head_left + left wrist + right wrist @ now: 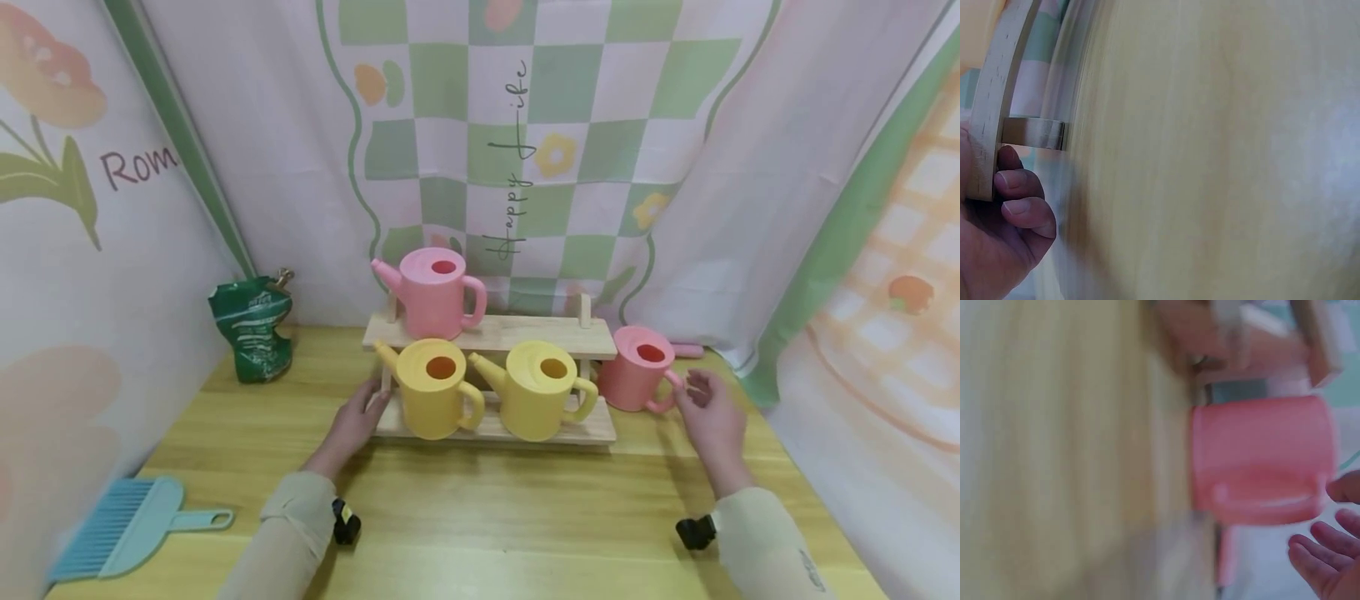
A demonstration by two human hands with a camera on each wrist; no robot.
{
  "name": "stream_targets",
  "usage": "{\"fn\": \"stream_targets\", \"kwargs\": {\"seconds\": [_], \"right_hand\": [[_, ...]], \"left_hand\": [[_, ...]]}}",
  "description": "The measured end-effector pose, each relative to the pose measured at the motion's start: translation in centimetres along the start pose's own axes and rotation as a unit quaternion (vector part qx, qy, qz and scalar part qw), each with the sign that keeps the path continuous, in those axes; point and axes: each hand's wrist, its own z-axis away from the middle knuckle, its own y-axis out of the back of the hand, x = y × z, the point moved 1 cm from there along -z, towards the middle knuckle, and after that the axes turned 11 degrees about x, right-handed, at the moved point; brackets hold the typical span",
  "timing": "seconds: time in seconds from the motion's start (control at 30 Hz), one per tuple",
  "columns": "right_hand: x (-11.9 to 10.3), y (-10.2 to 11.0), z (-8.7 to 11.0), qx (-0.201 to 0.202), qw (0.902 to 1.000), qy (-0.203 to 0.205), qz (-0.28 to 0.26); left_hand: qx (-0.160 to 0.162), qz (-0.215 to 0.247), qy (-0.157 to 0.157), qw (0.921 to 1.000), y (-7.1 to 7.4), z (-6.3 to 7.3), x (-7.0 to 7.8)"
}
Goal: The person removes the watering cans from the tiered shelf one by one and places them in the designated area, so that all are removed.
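Observation:
A two-tier wooden shelf [540,336] stands on the table. My left hand [358,417] grips the left end of its lower board [990,119], with fingers curled beneath the wood in the left wrist view. On the upper board, toward the left, sits a pink watering can [431,302]. The lower tier bears a deep yellow watering can [426,404] and a lighter yellow watering can [528,404]. Right of the shelf, a coral watering can [626,375] stands upright on the table. My right hand [716,425] is beside its handle, fingers spread and loosely bent; whether the thumb touches it I cannot tell.
A crumpled green pouch [255,329] stands at the back left. Near the left front edge lies a light blue brush [135,527]. Behind the coral can, a pink rod-like piece [687,351] shows. Printed curtains [517,125] hang around the table.

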Motion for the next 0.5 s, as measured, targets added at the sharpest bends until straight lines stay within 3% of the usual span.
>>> {"fn": "stream_targets", "kwargs": {"seconds": [0.2,0.4,0.5], "right_hand": [[-4.4,0.9,0.4,0.034,0.9968,0.01,-0.071],[-8.8,0.5,1.1,-0.002,0.9924,0.065,-0.105],[-10.9,-0.3,1.4,-0.036,0.9852,0.091,-0.141]], "left_hand": [[0.002,0.001,-0.004,1.0,-0.1,0.1,-0.1],[-0.001,0.005,-0.001,1.0,-0.1,0.1,-0.2],[-0.001,0.008,0.001,1.0,-0.1,0.0,-0.3]]}}
